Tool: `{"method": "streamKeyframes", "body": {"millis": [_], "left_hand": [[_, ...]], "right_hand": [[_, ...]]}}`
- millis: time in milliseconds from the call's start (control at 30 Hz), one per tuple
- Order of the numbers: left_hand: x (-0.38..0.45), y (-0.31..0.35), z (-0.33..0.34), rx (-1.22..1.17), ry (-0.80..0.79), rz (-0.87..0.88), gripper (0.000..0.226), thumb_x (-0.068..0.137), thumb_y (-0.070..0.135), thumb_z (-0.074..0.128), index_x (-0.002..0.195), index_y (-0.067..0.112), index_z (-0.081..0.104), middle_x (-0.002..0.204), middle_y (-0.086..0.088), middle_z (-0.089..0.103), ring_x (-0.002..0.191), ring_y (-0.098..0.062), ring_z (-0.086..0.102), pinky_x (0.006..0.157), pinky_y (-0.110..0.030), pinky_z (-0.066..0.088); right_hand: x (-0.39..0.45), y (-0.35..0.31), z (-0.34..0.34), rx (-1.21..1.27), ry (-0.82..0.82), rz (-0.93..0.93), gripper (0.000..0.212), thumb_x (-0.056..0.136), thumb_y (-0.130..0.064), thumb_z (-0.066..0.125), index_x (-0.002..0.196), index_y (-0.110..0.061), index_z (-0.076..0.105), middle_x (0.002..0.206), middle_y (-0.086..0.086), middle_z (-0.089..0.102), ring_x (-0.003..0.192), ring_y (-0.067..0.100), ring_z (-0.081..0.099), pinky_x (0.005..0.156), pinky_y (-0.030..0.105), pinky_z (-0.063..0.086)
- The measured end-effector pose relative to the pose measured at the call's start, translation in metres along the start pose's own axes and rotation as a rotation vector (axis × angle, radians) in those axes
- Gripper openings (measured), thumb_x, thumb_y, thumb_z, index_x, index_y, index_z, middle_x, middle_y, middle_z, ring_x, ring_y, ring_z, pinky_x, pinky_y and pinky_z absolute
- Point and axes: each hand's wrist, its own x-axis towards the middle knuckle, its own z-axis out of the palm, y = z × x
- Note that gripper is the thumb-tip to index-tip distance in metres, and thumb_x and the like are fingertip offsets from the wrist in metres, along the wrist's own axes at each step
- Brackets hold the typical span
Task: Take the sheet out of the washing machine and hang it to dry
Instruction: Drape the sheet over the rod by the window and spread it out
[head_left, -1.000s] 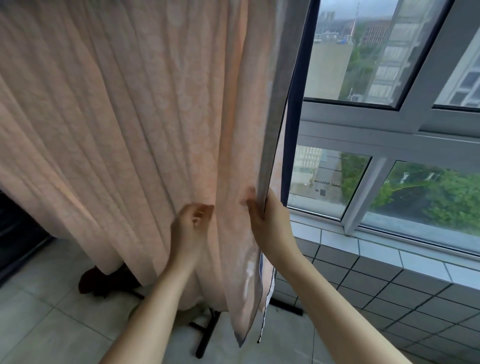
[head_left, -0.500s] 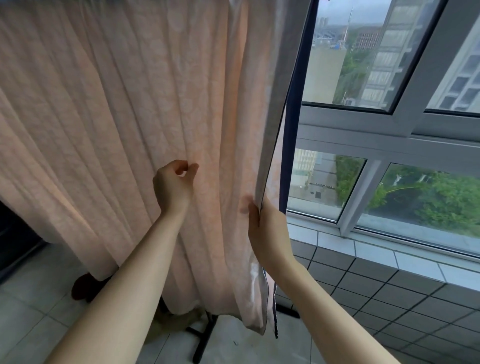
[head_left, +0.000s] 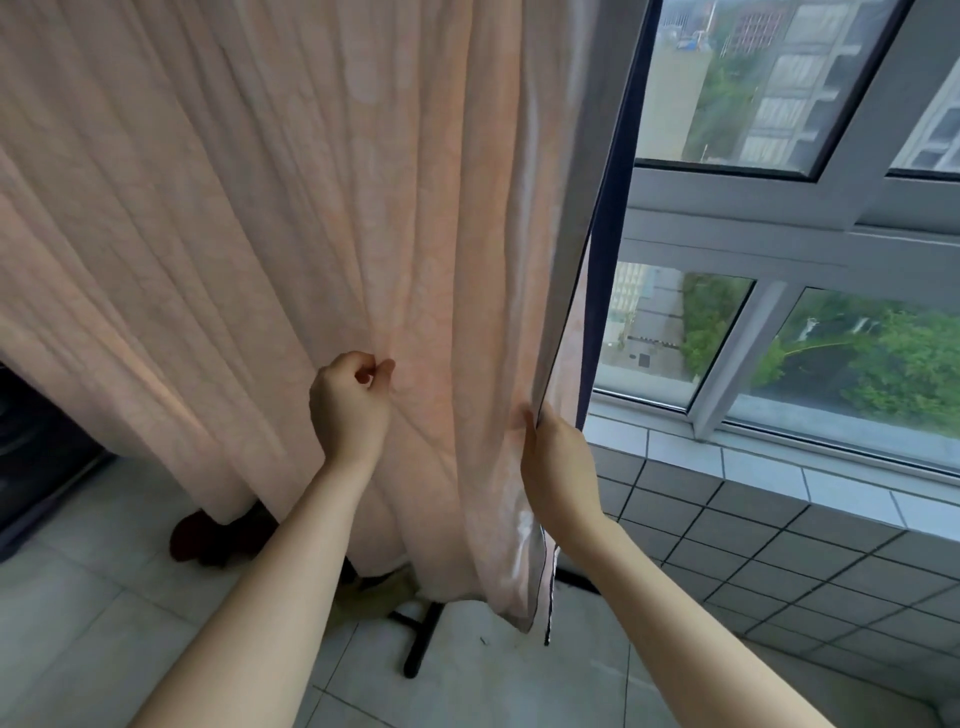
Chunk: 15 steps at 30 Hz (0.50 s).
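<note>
Sheet (head_left: 311, 208): pink, hung in folds over the black rack base (head_left: 421, 631) beside the window (head_left: 779, 312). Risk: uneven pull could slide it off or trail its hem on the floor. Left hand (head_left: 350, 400): curled, pinching a mid-panel fold. Right hand (head_left: 558, 467): gripping the dark-trimmed side edge, fingers hidden behind.

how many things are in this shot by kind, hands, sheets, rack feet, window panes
hands: 2, the left hand pinching the sheet, the right hand gripping its edge
sheets: 1, the pink sheet hanging
rack feet: 1 black rack foot showing below the sheet
window panes: 4 at least partly in view, such as the lower pane
total: 8
</note>
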Motion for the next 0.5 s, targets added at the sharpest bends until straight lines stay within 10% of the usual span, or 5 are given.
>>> {"method": "streamKeyframes", "body": {"millis": [300, 500], "left_hand": [[-0.023, -0.004, -0.004, -0.008, -0.038, 0.037, 0.018, 0.085, 0.019, 0.069, 0.072, 0.006, 0.066, 0.069, -0.003, 0.066, 0.067, -0.022, 0.060, 0.062, -0.033, 0.049], [-0.015, 0.006, -0.003, -0.073, -0.029, 0.014, 0.019, 0.086, 0.022, 0.067, 0.074, 0.010, 0.062, 0.071, -0.001, 0.064, 0.067, -0.017, 0.058, 0.064, -0.032, 0.046]], "right_hand": [[-0.005, 0.010, 0.003, 0.105, 0.018, 0.037, 0.028, 0.099, -0.030, 0.039, 0.076, -0.015, 0.044, 0.065, 0.001, 0.053, 0.060, 0.019, 0.049, 0.054, 0.036, 0.038], [-0.003, -0.001, -0.036, 0.286, 0.257, -0.122, 0.015, 0.098, -0.024, 0.046, 0.103, -0.021, 0.060, 0.095, -0.011, 0.064, 0.088, 0.009, 0.060, 0.074, 0.031, 0.050]]}}
